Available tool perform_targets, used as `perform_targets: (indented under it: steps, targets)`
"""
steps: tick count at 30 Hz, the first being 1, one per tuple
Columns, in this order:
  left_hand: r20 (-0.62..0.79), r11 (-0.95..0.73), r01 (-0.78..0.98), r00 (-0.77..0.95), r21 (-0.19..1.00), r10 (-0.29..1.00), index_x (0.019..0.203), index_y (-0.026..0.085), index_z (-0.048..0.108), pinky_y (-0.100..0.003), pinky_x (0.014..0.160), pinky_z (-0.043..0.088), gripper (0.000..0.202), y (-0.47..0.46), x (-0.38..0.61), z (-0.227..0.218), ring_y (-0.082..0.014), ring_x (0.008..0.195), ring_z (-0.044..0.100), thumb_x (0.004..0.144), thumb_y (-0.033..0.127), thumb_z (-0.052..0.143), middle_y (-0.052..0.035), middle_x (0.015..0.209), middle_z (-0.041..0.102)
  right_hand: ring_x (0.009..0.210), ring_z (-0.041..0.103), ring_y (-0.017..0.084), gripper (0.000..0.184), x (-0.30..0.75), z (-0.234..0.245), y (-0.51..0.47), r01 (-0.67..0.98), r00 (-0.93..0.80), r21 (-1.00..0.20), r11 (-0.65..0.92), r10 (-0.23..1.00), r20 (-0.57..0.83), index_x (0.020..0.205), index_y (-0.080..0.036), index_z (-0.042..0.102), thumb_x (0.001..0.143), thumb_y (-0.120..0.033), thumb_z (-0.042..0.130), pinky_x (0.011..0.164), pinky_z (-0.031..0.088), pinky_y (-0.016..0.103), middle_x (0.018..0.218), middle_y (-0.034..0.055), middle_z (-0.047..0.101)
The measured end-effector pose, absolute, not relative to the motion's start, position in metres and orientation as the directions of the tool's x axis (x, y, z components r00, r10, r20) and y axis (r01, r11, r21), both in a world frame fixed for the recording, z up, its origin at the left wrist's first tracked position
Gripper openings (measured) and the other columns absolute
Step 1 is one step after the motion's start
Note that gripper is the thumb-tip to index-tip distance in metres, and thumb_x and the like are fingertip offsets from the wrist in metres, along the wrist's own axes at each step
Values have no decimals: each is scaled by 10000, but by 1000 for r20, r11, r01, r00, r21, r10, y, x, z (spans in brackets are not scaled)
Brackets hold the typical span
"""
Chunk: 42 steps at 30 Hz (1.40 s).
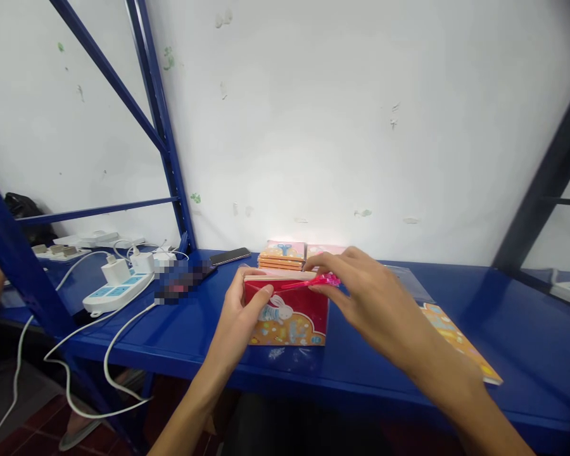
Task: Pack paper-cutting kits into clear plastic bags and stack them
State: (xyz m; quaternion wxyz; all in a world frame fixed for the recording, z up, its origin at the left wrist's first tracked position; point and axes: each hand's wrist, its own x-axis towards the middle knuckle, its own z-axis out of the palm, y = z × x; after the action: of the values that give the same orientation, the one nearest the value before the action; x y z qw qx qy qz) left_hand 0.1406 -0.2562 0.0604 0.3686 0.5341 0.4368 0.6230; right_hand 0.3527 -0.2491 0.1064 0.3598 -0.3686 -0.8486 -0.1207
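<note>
A red box [292, 316] with a rabbit picture stands on the blue shelf [370, 373]. My left hand [240, 316] grips its left end, thumb across the front near the top. My right hand [361, 285] pinches a thin pink plastic item [313, 282] at the box's top edge, fingers closed on it. Behind the box lies a stack of small pink and orange packs [282, 254].
A flat colourful booklet [458, 342] lies right of the box. A black phone [230, 256] rests behind. White power strips [116, 291] with chargers and trailing cables [109, 354] occupy the left. Blue rack posts [164, 133] rise at left and right; a white wall stands close behind.
</note>
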Motion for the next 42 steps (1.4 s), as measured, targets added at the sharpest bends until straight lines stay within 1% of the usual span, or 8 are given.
perform_targets:
  steps: [4,9,14,22,26,28,33,42]
  targets:
    - [341,-346,-7,-159,938,927,1046,220,590,-333,811,507,300,-259,142,63,-250,941,670,836,404,699,-30,1020,696,866,603,233,278,349,121,-243,680,-581,27,732,516,630,1176,-303,634,979,-123,556,717,438,324,913,49,676]
    - [379,-381,12,-148,924,914,1009,212,620,-316,820,498,223,-261,145,67,-241,953,654,860,372,666,-28,990,701,888,597,223,141,339,136,-234,607,-648,-53,793,533,544,1142,-286,640,1013,-279,582,748,441,312,954,47,666]
    - [392,-395,7,-149,919,908,1005,207,621,-308,829,494,199,-260,145,67,-224,937,647,868,346,661,-19,977,703,931,615,235,169,331,139,-227,565,-703,-54,824,514,491,1110,-262,703,1033,-275,553,757,449,328,923,50,691]
    - [378,-388,-64,-123,920,918,1028,207,614,-329,862,500,229,-258,143,63,-255,1006,669,869,365,662,-36,1043,725,1081,637,244,265,340,127,-225,524,-631,-127,842,484,606,1213,-272,686,985,-399,643,924,488,385,1156,41,737]
    - [362,-367,-156,-62,917,930,1011,219,598,-324,821,522,193,-257,140,60,-253,970,697,847,311,644,-28,1053,736,1221,621,300,552,358,109,-218,580,-574,-252,775,608,548,1417,-350,559,911,-516,700,978,507,449,1388,37,665]
    - [366,-370,-131,-54,920,929,1019,225,600,-311,793,529,215,-254,139,58,-247,948,705,811,250,648,-23,1030,742,1197,648,298,542,366,98,-213,587,-560,-344,733,674,481,1427,-368,555,919,-498,690,946,537,444,1392,26,671]
    - [342,-346,-121,-50,930,938,1056,236,590,-342,764,571,349,-247,141,55,-257,877,739,768,337,760,-47,994,755,1042,713,244,254,380,76,-207,470,-407,-566,678,735,543,1172,-328,714,938,-419,678,829,583,357,1225,13,755]
    - [290,-289,-30,39,957,956,974,233,655,-321,630,528,307,-237,153,30,-222,665,681,770,427,779,-7,715,666,1088,718,314,239,407,47,-210,341,-287,-801,493,865,411,854,-260,813,858,-491,753,923,561,441,1126,75,795]
